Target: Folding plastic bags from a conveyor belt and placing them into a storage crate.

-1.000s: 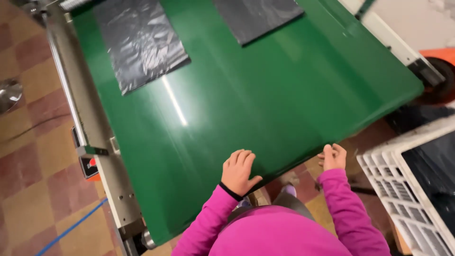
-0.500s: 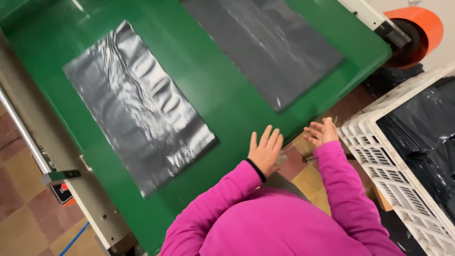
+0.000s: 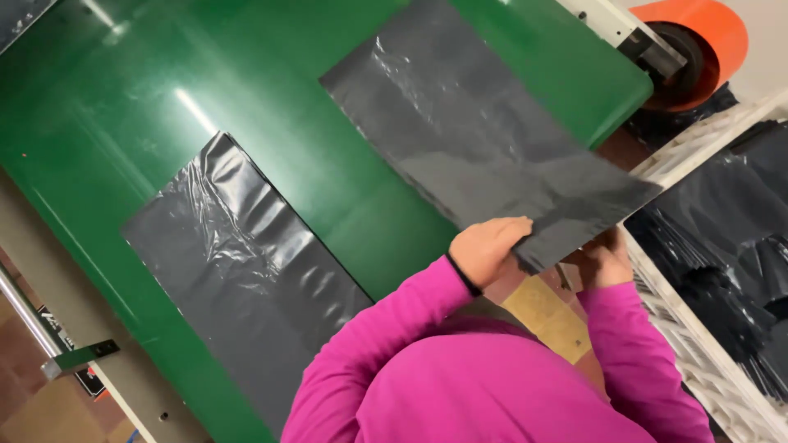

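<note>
A flat black plastic bag (image 3: pixel 484 139) lies on the green conveyor belt (image 3: pixel 271 107), its near end hanging past the belt's edge. My left hand (image 3: pixel 486 246) is closed on that bag's near edge. My right hand (image 3: pixel 606 256) grips the same edge from beneath, partly hidden by the plastic. A second black bag (image 3: pixel 246 271) lies flat on the belt to the left, untouched. Both my sleeves are magenta.
A white slatted crate (image 3: pixel 706 344) with several black bags stands at the right. An orange roller (image 3: pixel 698 41) sits at the belt's far right end. The machine's grey metal frame (image 3: pixel 74 328) runs along the left, over tiled floor.
The two bags have travelled down the belt towards me. My hands, resting at the belt's edge before, now hold the right bag's near edge.
</note>
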